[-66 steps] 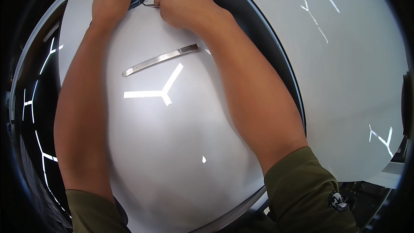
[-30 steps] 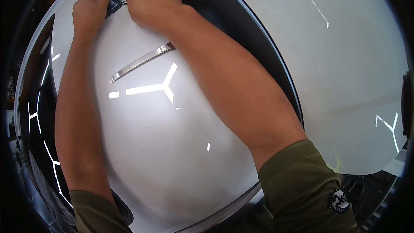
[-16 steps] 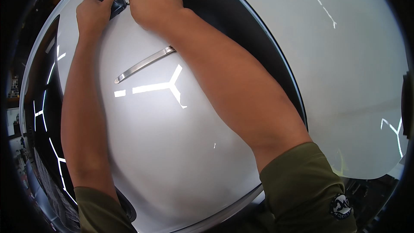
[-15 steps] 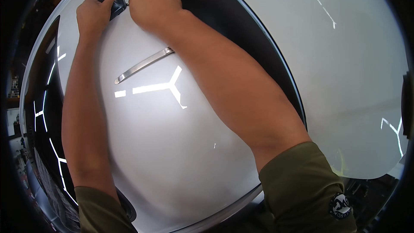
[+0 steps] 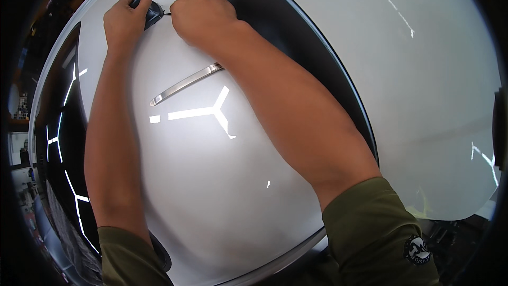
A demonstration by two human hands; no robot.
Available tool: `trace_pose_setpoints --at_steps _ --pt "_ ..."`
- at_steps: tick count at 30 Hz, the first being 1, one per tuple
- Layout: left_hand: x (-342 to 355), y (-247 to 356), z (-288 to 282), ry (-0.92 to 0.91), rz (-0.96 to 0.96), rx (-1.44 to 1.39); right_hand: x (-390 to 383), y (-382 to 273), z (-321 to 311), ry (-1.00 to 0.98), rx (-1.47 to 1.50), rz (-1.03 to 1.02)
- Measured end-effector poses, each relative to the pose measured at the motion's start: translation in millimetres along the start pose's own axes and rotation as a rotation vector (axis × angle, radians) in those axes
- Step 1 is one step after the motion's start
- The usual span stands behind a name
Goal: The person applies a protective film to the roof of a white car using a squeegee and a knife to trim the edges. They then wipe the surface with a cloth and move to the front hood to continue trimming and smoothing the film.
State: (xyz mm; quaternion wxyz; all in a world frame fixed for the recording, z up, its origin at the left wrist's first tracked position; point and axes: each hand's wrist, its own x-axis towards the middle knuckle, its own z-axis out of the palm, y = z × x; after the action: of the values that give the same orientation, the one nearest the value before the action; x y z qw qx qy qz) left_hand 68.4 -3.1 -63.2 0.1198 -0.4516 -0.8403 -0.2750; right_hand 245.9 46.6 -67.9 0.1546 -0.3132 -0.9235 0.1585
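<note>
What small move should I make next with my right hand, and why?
Perhaps ease your right hand back slightly while your left hand steadies the dark piece: a thin bit runs between that piece and your closed right fist, and whether it's attached or just touching is too small to tell.

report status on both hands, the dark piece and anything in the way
Left hand gripping dark piece. Right hand closed, apparently on thin stem beside it. Silver strip on white panel, partly hidden by right forearm.
</note>
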Motion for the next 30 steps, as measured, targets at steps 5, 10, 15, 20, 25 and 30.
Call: trace_pose_setpoints --at_steps 5,10,15,20,25,30 --pt "0.1 2.7 0.3 0.005 0.0 -0.006 0.3 2.3 -4.9 -0.02 0.013 0.014" --pt "0.8 4.4 -3.1 -0.016 -0.015 -0.001 15.2 4.5 10.4 0.213 0.027 0.048" --pt "2.6 1.8 -1.2 -0.019 -0.009 -0.014 17.6 5.2 -9.8 -0.012 0.011 0.06" --pt "-1.1 0.8 2.1 0.018 -0.022 -0.023 1.5 -0.5 -21.2 -0.113 -0.053 0.054" --pt "1.0 1.6 2.2 0.025 0.012 -0.029 10.7 5.5 -12.4 -0.062 0.016 0.028" --pt "-1.9 5.2 -2.4 -0.025 -0.044 -0.04 20.0 5.2 -6.5 -0.087 0.02 0.004"
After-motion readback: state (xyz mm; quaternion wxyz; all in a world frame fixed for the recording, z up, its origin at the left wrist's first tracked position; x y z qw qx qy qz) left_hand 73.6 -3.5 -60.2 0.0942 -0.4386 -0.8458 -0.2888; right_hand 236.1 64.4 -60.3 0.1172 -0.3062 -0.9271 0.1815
